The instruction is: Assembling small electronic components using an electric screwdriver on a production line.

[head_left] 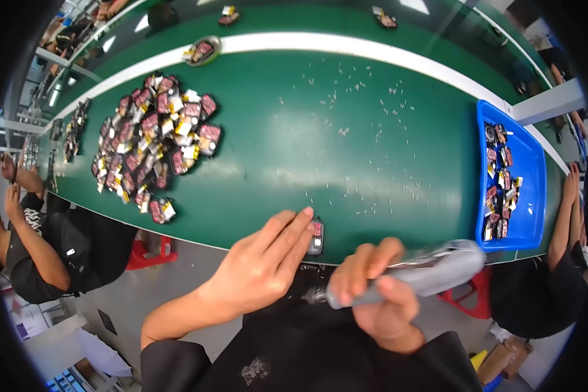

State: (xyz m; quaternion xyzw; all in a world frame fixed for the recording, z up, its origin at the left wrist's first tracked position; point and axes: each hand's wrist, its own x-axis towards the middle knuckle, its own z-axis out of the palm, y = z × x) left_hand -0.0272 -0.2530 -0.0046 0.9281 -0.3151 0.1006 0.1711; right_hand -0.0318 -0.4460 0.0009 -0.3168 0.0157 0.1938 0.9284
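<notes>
My left hand (258,264) reaches to the near edge of the green table, its fingers stretched out. Its fingertips rest on or against a small black-cased device (317,243) with a reddish part, which they partly cover. In my right hand (379,294) is a grey electric screwdriver (441,266), its fingers wrapped round the body. The tool is tilted, with its dark tip pointing left and down, just below the table edge and apart from the device. Motion blurs the tool somewhat.
A large heap of similar devices (147,134) covers the table's left side. Tiny screws (343,131) are scattered over the middle. A blue bin (532,176) with more devices stands at the right. A small round dish (206,51) sits by the white rail. People sit on both sides.
</notes>
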